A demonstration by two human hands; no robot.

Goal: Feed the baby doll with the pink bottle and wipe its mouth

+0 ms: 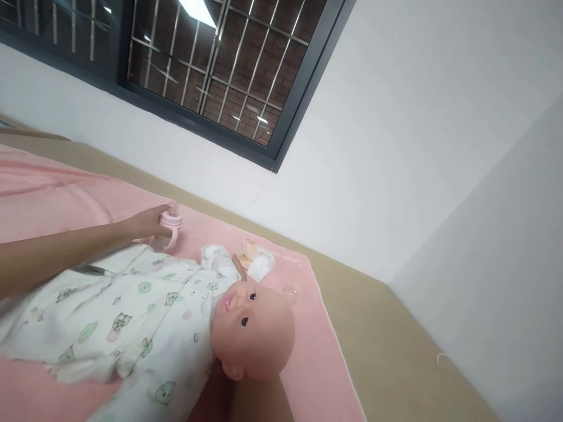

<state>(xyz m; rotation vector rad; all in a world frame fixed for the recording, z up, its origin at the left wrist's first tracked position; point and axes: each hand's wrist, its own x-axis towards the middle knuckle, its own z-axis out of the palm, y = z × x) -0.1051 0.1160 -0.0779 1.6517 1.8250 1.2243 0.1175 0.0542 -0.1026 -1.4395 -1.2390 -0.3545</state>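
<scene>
A bald baby doll (259, 334) lies on its back, dressed in a white sleepsuit (167, 316) with green animal prints. Beyond the doll's body, my left hand (152, 223) reaches in from the left and is closed around a baby bottle (171, 218) with a pink collar, a side handle and a clear top. The bottle stands out against the pink sheet, close to its far edge. My right forearm (261, 401) comes up from the bottom and passes beneath the doll's head. Doll and sleeve hide most of my right hand, so its fingers cannot be made out clearly.
A pink sheet (316, 351) covers part of a tan mat (373, 328). Near the doll's head lie a crumpled white and orange packet (259, 261) and a small clear object (290, 291). Behind stand a white wall (373, 146) and a barred window (229, 64).
</scene>
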